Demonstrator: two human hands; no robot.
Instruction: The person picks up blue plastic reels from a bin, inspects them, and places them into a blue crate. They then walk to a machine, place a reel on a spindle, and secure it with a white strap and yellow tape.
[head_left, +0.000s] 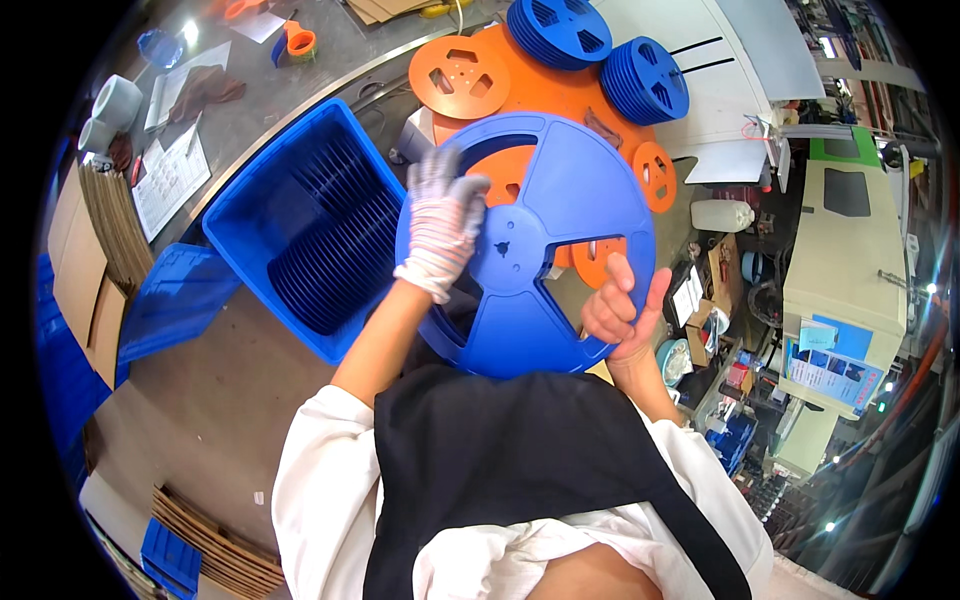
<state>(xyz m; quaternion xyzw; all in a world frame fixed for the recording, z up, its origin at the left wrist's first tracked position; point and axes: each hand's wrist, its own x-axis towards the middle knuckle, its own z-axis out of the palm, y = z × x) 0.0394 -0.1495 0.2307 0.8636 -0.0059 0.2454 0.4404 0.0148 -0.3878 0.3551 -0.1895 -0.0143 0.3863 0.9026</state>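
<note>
A large blue plastic reel flange (590, 180), with a round hub and wide cutouts, is held up in front of my black apron. My right hand (622, 312), bare, grips its right rim, with fingers passing through a cutout and the thumb outside. Over the left side of the flange is my left hand (440, 225) in a striped, light-coloured glove. Motion smears its fingers, so I cannot tell whether they touch the flange. Just left, a blue bin (245, 210) holds a row of dark blue discs (330, 270) standing on edge.
Beyond the flange, an orange surface (530, 85) carries an orange reel (460, 78) and stacks of blue reels (645, 80). A metal bench (330, 60) with tape and papers lies at the upper left. Cardboard sheets (110, 225) stand far left; a beige machine (845, 260) is at right.
</note>
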